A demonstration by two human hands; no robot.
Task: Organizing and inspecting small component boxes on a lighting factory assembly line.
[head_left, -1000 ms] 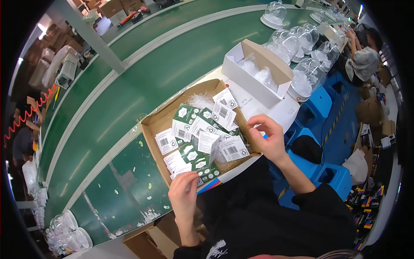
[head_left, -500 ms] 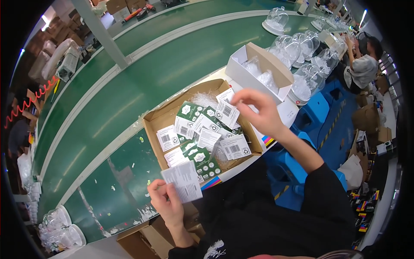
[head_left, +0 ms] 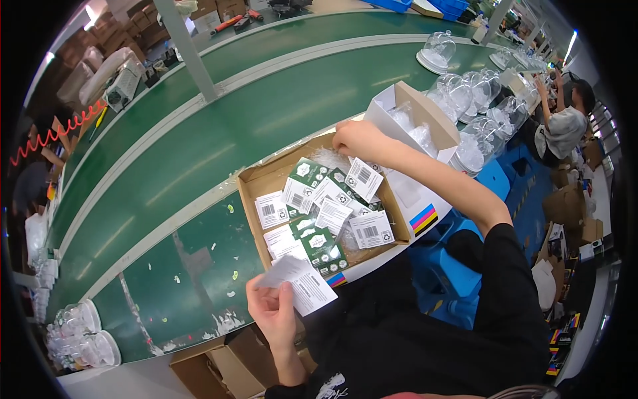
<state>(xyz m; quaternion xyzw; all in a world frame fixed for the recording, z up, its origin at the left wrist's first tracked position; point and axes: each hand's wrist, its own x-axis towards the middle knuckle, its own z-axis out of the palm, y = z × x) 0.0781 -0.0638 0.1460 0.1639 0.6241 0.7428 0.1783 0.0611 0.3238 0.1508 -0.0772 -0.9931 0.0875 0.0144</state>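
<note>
My left hand (head_left: 274,312) pinches a printed white leaflet (head_left: 309,284), folded and partly lifted open, in front of the tray's near left corner. A shallow cardboard tray (head_left: 249,209) holds several green and white printed cards (head_left: 321,247), tipped over one another, and a bundle of thin clear plastic (head_left: 329,159) at its far side. My right hand (head_left: 362,139) reaches across to the tray's far right corner, just beyond that plastic. Its fingers are curled downward, and whatever they hold is hidden.
A white box (head_left: 380,120) with clear plastic bags stands right of the tray. Several clear domes on white bases (head_left: 478,136) line the right side. Behind runs a green conveyor (head_left: 199,159); more domes (head_left: 83,339) sit at lower left. Another person (head_left: 561,123) works far right.
My right hand has moved left and away from me, from above the cards to the tray's far corner. The leaflet in my left hand has tilted and its fold has opened.
</note>
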